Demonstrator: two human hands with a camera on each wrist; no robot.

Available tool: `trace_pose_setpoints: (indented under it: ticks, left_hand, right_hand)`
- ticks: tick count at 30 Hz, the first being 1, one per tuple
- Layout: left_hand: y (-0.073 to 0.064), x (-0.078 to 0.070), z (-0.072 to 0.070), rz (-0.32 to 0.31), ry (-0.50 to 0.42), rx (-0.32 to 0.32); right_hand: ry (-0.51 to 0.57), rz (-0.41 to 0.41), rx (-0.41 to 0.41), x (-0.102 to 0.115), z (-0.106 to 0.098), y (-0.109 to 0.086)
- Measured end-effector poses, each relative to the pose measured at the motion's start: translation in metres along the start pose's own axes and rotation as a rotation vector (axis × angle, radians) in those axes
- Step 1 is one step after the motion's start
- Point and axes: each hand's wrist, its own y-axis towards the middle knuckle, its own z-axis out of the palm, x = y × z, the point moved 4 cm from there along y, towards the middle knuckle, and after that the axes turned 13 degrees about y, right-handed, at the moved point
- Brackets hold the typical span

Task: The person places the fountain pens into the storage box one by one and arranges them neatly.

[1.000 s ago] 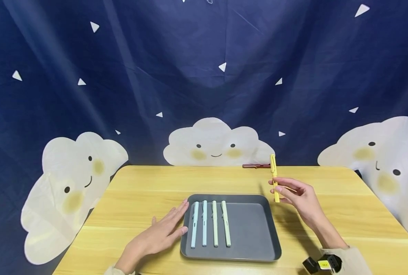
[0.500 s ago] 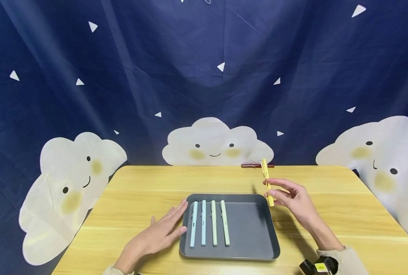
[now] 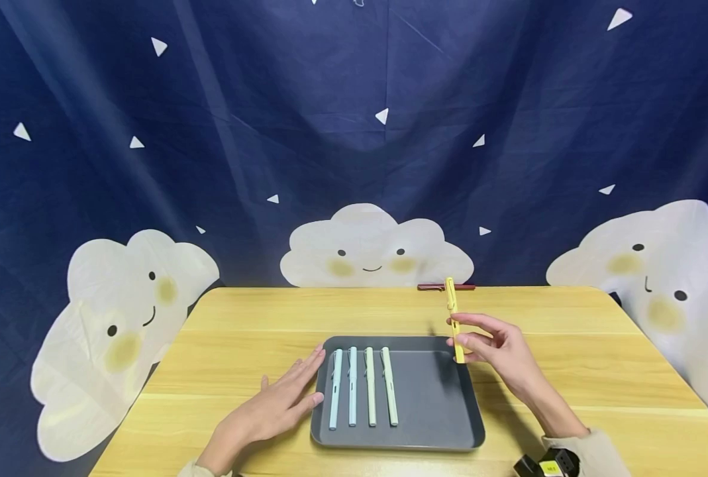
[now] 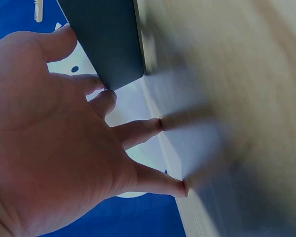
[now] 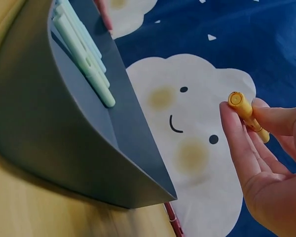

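Note:
A yellow pen [image 3: 452, 311] stands nearly upright between the thumb and fingers of my right hand [image 3: 499, 348], above the right rim of a dark grey tray [image 3: 431, 440]. In the right wrist view the round end of the yellow pen [image 5: 237, 99] faces the camera. My left hand [image 3: 270, 407] lies with straight fingers against the tray's left side; the left wrist view has its fingertips touching the tray wall [image 4: 108, 49] and the tabletop. Inside the tray lie two light blue pens [image 3: 352, 391] and two pale green pens [image 3: 390, 391], side by side with clips toward the far end.
A dark red pen [image 3: 431, 287] lies along the far edge of the wooden table [image 3: 240, 318], partly behind the yellow pen. A navy cloth [image 3: 330, 99] printed with smiling clouds hangs behind the table.
My right hand has carried the yellow pen left and slightly down, from beside the tray to over its right rim. The left hand keeps its place at the tray.

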Motion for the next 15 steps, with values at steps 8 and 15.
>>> trace_pose_setpoints:
  ticks: [8, 15]
  left_hand:
    - [-0.0007, 0.0, -0.0005, -0.002, -0.005, 0.003]
    - [0.0009, 0.0003, 0.0004, 0.005, 0.008, -0.005]
  right_hand:
    - [-0.066, 0.006, -0.034, -0.001, 0.0063, -0.0017]
    - [-0.075, 0.004, -0.027, -0.0039, 0.0099, -0.0042]
